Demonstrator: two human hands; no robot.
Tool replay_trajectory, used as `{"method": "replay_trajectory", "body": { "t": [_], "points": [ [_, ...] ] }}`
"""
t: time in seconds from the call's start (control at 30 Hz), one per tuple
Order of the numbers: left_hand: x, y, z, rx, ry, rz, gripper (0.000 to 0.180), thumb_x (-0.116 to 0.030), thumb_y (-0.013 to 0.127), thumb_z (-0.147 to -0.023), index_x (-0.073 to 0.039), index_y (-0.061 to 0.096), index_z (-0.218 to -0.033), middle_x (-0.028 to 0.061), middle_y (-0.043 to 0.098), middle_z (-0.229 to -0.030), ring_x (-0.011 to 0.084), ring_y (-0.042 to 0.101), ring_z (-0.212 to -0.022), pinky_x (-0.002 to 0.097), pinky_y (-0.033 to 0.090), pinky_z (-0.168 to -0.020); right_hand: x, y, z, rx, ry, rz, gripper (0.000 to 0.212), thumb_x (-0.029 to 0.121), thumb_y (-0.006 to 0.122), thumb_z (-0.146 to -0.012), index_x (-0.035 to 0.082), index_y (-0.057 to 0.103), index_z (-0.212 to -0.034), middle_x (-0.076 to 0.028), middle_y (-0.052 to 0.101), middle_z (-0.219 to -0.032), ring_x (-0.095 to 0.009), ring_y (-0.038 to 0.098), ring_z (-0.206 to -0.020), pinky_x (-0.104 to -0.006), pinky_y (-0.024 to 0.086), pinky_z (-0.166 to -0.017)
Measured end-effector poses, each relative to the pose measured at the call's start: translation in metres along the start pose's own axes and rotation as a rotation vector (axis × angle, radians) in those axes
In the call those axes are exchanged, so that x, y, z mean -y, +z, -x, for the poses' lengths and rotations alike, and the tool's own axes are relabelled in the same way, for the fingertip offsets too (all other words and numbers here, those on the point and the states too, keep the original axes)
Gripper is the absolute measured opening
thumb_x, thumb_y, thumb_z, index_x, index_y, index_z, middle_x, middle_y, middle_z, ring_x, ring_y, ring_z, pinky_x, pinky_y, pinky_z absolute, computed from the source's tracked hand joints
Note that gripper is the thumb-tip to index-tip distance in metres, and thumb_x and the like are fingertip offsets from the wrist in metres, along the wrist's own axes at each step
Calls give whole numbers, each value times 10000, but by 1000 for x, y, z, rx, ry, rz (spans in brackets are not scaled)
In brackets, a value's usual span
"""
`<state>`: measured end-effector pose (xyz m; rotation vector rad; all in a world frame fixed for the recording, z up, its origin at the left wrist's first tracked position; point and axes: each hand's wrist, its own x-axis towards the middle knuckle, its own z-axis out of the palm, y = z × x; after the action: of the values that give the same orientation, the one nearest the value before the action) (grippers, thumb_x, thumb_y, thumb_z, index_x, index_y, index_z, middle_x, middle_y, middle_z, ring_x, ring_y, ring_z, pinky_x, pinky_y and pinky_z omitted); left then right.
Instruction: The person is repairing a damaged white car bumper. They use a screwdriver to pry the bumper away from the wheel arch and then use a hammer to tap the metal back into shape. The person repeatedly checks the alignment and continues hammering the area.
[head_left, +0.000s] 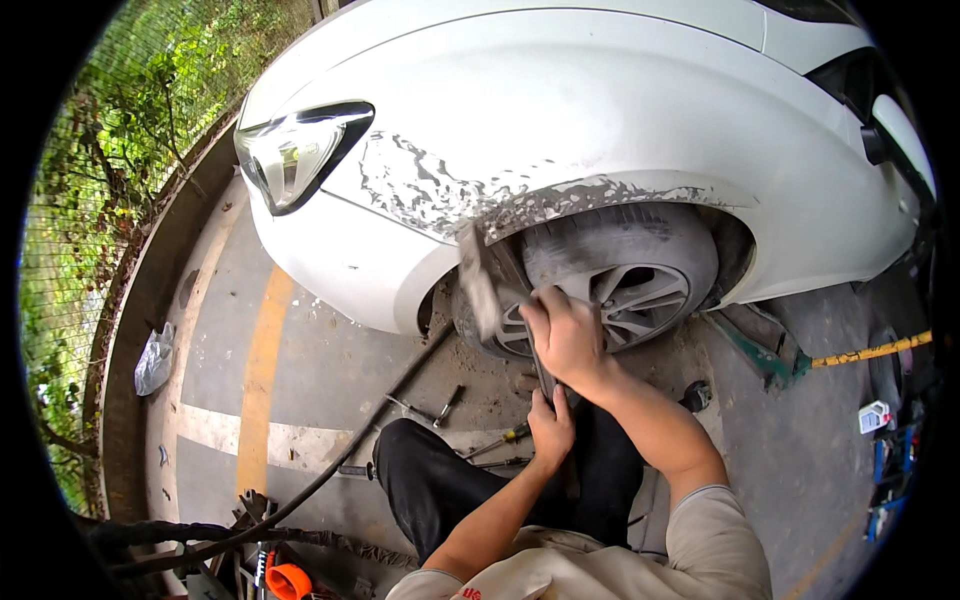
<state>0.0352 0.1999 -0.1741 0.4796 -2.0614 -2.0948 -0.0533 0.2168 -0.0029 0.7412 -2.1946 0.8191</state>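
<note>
My right hand (pixel 566 335) is wrapped round the dark shaft of a hammer-like tool (pixel 482 285). Its long, pale, dirty head is smeared by motion in front of the wheel arch. Below it, my left hand (pixel 552 430) closes on the lower part of the same dark shaft, as far as shows. The head's upper end overlaps the scuffed arch edge of a white car's fender (pixel 620 100); whether it touches is unclear. Chipped, dark-grey patches (pixel 420 190) run from the headlight (pixel 295 160) along the arch. Just behind the tool stands the front wheel (pixel 640 270).
A green jack (pixel 765 345) with a yellow-and-black handle lies right of the wheel. A black hose (pixel 400 380) crosses the floor at left, near a T-shaped tool (pixel 445 408) and a screwdriver (pixel 510 436). An orange object (pixel 288 580) lies lower left; a white bottle (pixel 873 417) stands right.
</note>
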Motion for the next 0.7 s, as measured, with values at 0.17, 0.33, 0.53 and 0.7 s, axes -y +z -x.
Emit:
{"method": "replay_trajectory", "body": {
  "t": [0.17, 0.33, 0.53, 0.7],
  "points": [
    [22, -4, 1, -6, 53, -39, 336, -278, 512, -971, 51, 490, -906, 241, 594, -680, 402, 603, -626, 458, 455, -588, 13, -10, 2, -83, -343, -146, 373, 448, 606, -889, 102, 535, -770, -69, 528, -576, -259, 569, -476, -374, 450, -435],
    [-5, 2, 3, -14, 55, 6, 320, -286, 517, -981, 6, 452, -868, 72, 518, -547, 168, 505, -443, 329, 405, -439, -30, 9, 3, -75, -30, 127, 337, 384, 608, -903, 89, 552, -749, -107, 526, -506, -314, 562, -454, -389, 440, -415],
    [-5, -5, 0, -30, 61, -41, 357, -302, 511, -978, 32, 472, -858, 191, 582, -599, 346, 609, -552, 435, 448, -528, -2, -15, 4, -57, -271, -79, 350, 397, 592, -912, 87, 543, -758, -55, 531, -612, -268, 572, -497, -361, 448, -452],
    [-6, -1, 3, -20, 38, -23, 348, -299, 516, -977, 24, 479, -850, 151, 568, -554, 291, 599, -497, 408, 438, -482, -32, 5, 7, -65, 59, 95, 309, 332, 640, -883, 63, 560, -756, -144, 592, -591, -346, 612, -541, -416, 453, -456]
  ]
}}
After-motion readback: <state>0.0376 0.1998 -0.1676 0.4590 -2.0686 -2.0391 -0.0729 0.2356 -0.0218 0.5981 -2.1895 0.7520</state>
